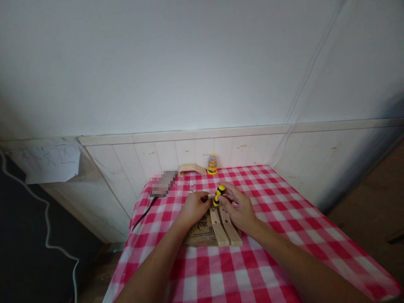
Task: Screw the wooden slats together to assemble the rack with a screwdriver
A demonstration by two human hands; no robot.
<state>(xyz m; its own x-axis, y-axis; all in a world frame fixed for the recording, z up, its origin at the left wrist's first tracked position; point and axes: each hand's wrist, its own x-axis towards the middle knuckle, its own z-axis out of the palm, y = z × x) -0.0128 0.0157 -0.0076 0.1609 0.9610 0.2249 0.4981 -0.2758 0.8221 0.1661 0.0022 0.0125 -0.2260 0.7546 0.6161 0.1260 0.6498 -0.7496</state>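
Observation:
A yellow and black screwdriver (219, 195) is held in my right hand (236, 205), the fingers closed around its handle. It tilts slightly, its tip pointing down at the far part of a pale wooden slat (219, 229). A second slat (232, 231) lies alongside, partly behind my right hand; dark holes or screw heads dot both. My left hand (195, 207) is closed at the far end of the wooden piece, its fingertips gripping close to the screwdriver tip. Beneath the slats and left hand is a brown board (198, 235) with black markings.
A curved wooden piece (192, 168) and a yellow-based clear container (212, 165) stand at the table's back by the wall. A blurred-out flat object (163, 184) with a black strap lies left. Several small screws (192, 186) rest on the checked tablecloth (271, 261).

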